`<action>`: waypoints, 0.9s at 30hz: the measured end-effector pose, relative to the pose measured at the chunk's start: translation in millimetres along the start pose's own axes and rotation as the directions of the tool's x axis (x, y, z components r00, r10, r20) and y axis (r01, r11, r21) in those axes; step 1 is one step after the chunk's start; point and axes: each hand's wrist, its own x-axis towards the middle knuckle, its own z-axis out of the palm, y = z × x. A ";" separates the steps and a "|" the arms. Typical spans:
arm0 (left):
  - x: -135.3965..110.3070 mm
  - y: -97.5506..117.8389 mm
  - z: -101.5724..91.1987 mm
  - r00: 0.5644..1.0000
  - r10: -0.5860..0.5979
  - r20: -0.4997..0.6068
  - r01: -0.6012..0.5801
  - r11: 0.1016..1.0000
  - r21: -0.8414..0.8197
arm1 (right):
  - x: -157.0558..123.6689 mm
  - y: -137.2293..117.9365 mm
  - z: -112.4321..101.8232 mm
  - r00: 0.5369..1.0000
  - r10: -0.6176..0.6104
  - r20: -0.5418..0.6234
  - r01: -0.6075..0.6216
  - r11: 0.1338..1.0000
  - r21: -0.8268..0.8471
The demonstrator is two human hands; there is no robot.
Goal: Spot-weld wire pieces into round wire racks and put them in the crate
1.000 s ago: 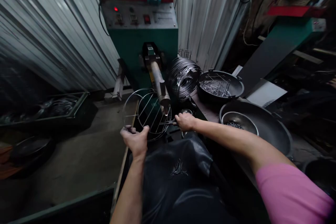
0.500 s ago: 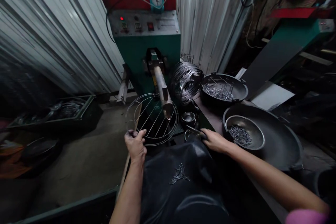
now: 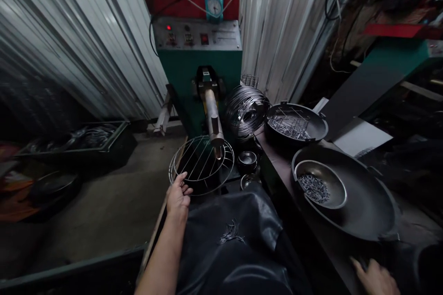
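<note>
Pale corrugated metal wall (image 3: 282,32) fills much of the upper frame. Against it, upper centre, stands a green machine (image 3: 183,69), its red light lit, with a thick metal arm (image 3: 212,110) pointing down toward the viewer. A dark, glossy covering (image 3: 214,221) spreads over the lap at bottom centre. A wide dark pan (image 3: 367,203) sits at lower right.

The round wire rack (image 3: 200,179), a ring crossed by thin bars, is at centre, tilted slightly, the arm's tip over its right side. Right of centre are a black pan (image 3: 320,126) of wire pieces and a wire coil (image 3: 238,110).

The left hand (image 3: 178,196) pinches the rack's near-left rim between thumb and fingers. The right hand (image 3: 375,279), cut off at the lower right edge, is near the wide pan; a dark object shows beside its thumb, but I cannot tell whether it is gripped.

With one hand supporting the rack, a firm pinch, a level ring and fingers well clear of the tip seem wisest; the likely fault is twisting.

Smallest: bent wires (image 3: 231,233) on the covering.
</note>
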 end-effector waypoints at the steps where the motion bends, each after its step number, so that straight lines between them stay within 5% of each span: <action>1: -0.9 1.6 -1.1 1.000 -0.012 0.005 0.012 1.000 -0.006 | 5.5 -4.9 -4.5 0.991 0.108 -0.076 -0.115 0.989 -0.093; 4: -3.3 6.2 -6.7 0.999 -0.031 0.028 0.031 0.999 0.014 | 12.7 -32.4 -22.9 0.945 0.238 -0.224 -0.301 0.901 -0.312; 7: -4.6 7.5 -12.7 0.998 -0.044 0.053 0.041 0.998 0.057 | 0.7 -87.5 -45.6 0.985 0.163 -0.064 -0.174 0.935 -0.309; 10: -3.4 5.3 -14.0 0.996 -0.057 0.070 0.050 0.995 0.088 | -11.2 -163.6 -64.0 0.982 -0.188 0.026 0.187 0.982 0.038; 12: -3.2 3.1 -12.1 0.995 -0.069 0.078 0.061 0.993 0.097 | -9.5 -213.6 -67.5 0.903 -0.419 0.093 0.392 0.894 0.217; 15: -7.7 1.1 -9.5 0.995 -0.078 0.054 0.074 0.994 0.085 | -0.5 -277.5 -50.6 0.762 -0.618 0.192 0.569 0.781 0.256; 19: -16.8 3.3 -9.9 0.996 -0.080 0.029 0.078 0.995 0.063 | 3.0 -342.8 2.0 0.466 -0.736 0.491 0.801 0.587 0.120; 21: -19.8 5.4 -10.8 0.996 -0.083 0.020 0.082 0.996 0.047 | 2.2 -366.7 26.7 0.407 -0.716 0.568 0.864 0.503 0.015; 27: -21.8 6.6 -16.6 0.996 -0.083 -0.015 0.083 0.997 0.000 | 1.7 -406.0 65.0 0.333 -0.756 0.563 0.941 0.299 -0.156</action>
